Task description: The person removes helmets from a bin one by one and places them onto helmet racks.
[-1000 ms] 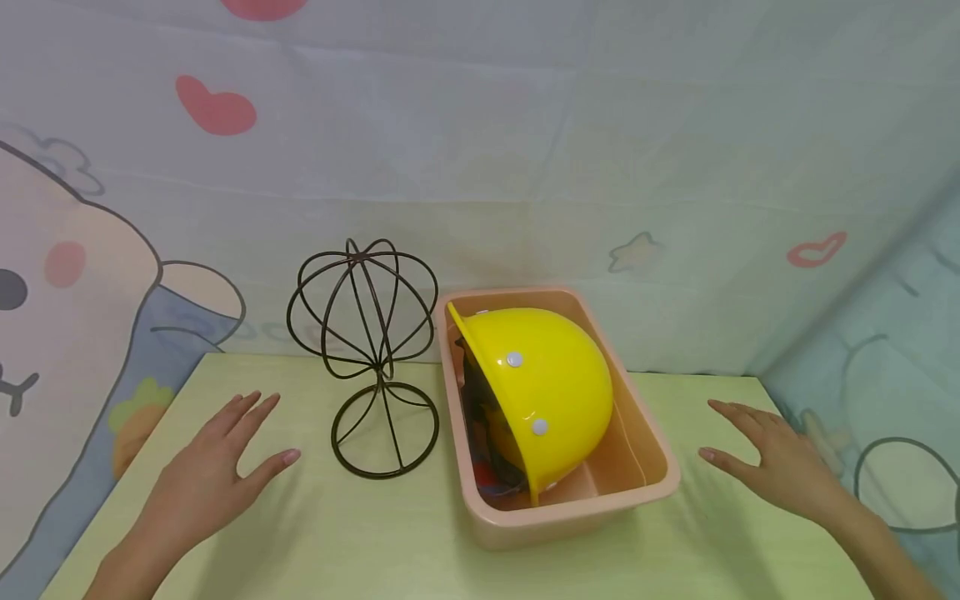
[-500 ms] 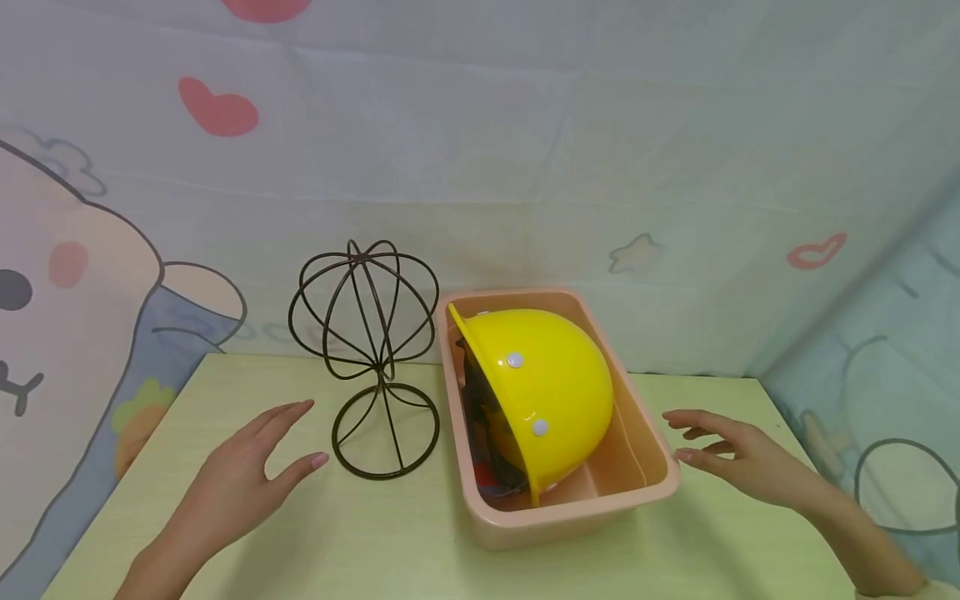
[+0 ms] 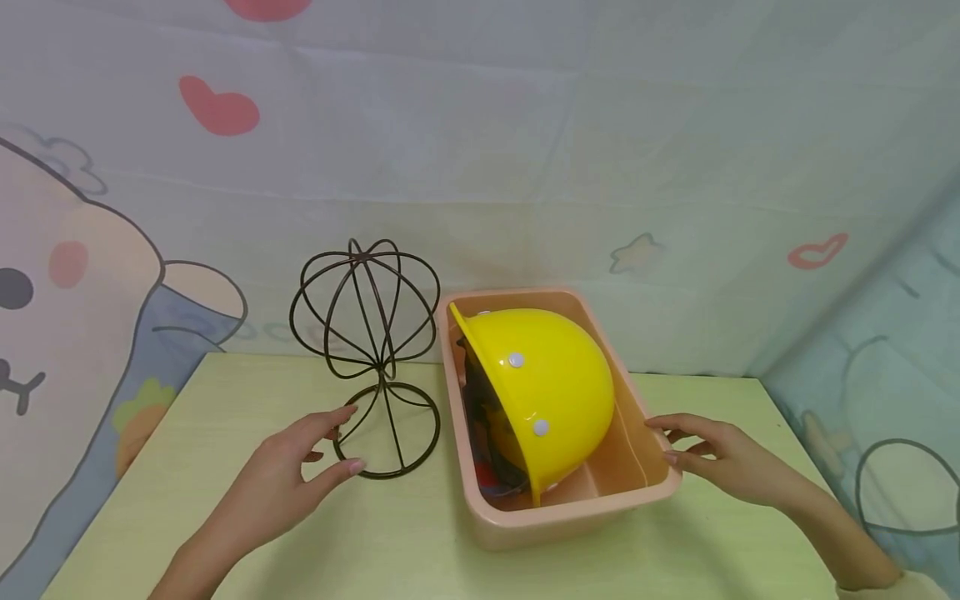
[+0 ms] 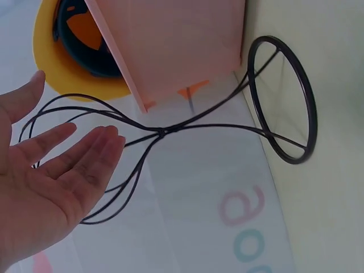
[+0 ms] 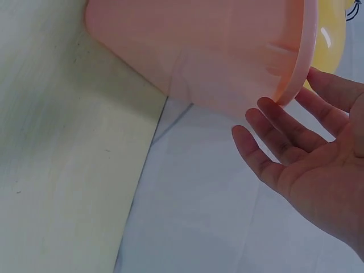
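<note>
In the head view a yellow hard hat (image 3: 551, 392) lies on its side in a pink plastic basin (image 3: 570, 512), its hollow facing left. Dark items (image 3: 487, 433) show inside the hat's hollow, too shaded to make out. My right hand (image 3: 723, 458) is at the basin's right rim, with thumb and index fingertips on it and other fingers just under it. My left hand (image 3: 277, 479) is held beside the round base of a dark wire stand (image 3: 386, 429), fingers loosely bent and holding nothing. The left wrist view shows that palm (image 4: 51, 187) apart from the wires.
The stand's wire cage (image 3: 363, 308) rises close to the basin's left side. Both stand on a pale yellow-green table (image 3: 375, 533). A printed cloth (image 3: 480, 150) hangs behind the table's back edge.
My right hand has moved left from beside the basin to its rim. My left hand has moved right toward the stand's base, its fingers bending more. Hat, basin and stand stay put.
</note>
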